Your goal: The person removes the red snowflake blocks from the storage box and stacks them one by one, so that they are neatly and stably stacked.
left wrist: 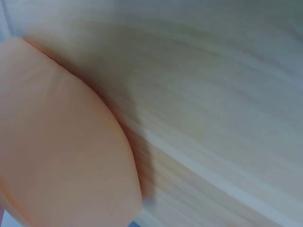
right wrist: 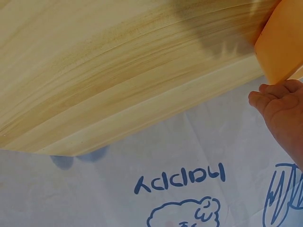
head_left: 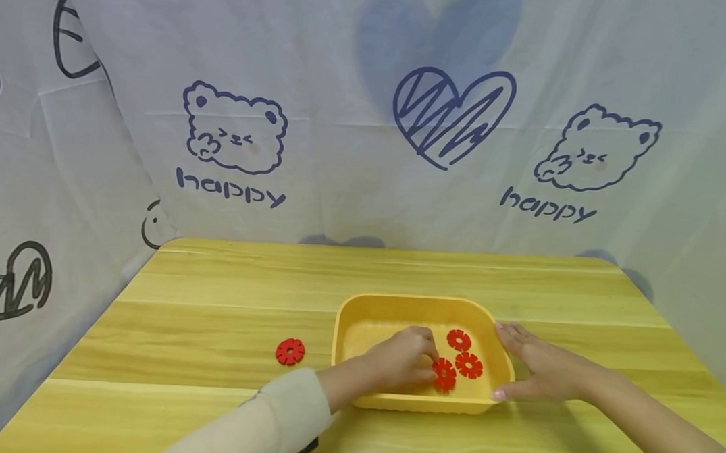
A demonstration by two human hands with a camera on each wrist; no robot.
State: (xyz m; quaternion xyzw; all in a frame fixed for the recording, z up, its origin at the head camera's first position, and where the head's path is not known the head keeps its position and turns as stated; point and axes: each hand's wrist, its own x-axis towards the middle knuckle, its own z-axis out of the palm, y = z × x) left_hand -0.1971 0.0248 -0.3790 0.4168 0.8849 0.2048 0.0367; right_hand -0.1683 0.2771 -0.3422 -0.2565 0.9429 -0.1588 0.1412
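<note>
A yellow plastic bin [head_left: 413,403] stands on the table, its outer wall [right wrist: 281,42] also visible in the right wrist view. My left hand [head_left: 402,356] reaches inside and pinches the edge of a red notched interlocking disc [head_left: 444,375], which looks tilted. Beside it on the bin floor lie two more red discs, one lower [head_left: 469,365] and one farther back [head_left: 459,340]. At the bin's right end, my right hand [head_left: 542,366] rests its extended fingers and thumb against the rim. The left wrist view shows the bin wall [left wrist: 66,137] but no hand.
Another red disc [head_left: 290,352] lies on the wood-grain table [head_left: 215,274] left of the bin. A white printed cloth [head_left: 341,158] hangs behind the table. A small dark object [head_left: 307,448] shows beneath the left sleeve.
</note>
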